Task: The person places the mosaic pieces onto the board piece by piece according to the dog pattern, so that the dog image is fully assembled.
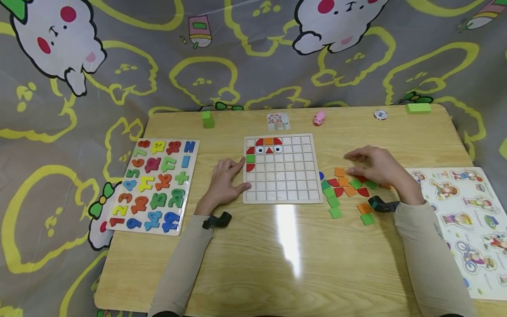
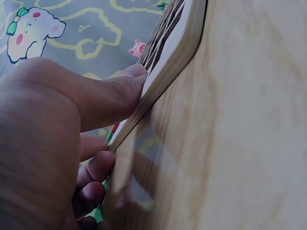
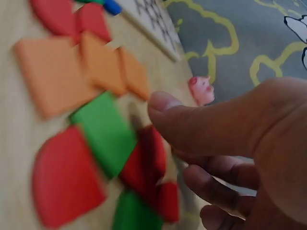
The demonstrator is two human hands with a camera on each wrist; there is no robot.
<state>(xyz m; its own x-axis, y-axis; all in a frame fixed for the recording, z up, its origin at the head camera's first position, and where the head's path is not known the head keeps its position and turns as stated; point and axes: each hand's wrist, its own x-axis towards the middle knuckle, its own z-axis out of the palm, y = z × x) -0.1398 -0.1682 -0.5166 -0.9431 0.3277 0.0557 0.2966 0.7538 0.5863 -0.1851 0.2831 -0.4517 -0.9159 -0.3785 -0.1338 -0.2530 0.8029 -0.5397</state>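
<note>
A square wooden grid board [image 1: 285, 176] lies in the middle of the table, with red, orange and green tiles and two eye tiles [image 1: 259, 149] set in its upper left. My left hand [image 1: 223, 182] touches the board's left edge; the thumb rests at the rim in the left wrist view. My right hand [image 1: 372, 165] hovers over a loose pile of tiles to the right of the board, thumb and fingers apart with nothing between them. Near its thumb in the right wrist view lie a green square tile [image 3: 105, 134], a red quarter-round tile [image 3: 67, 177] and orange square tiles [image 3: 55, 76].
A number puzzle board [image 1: 152, 187] lies at the left and a picture-sticker board [image 1: 463, 229] at the right. Along the back edge are a green block [image 1: 207, 119], a small picture card [image 1: 278, 121], a pink pig figure [image 1: 319, 118], a round chip [image 1: 380, 115] and another green block [image 1: 418, 108].
</note>
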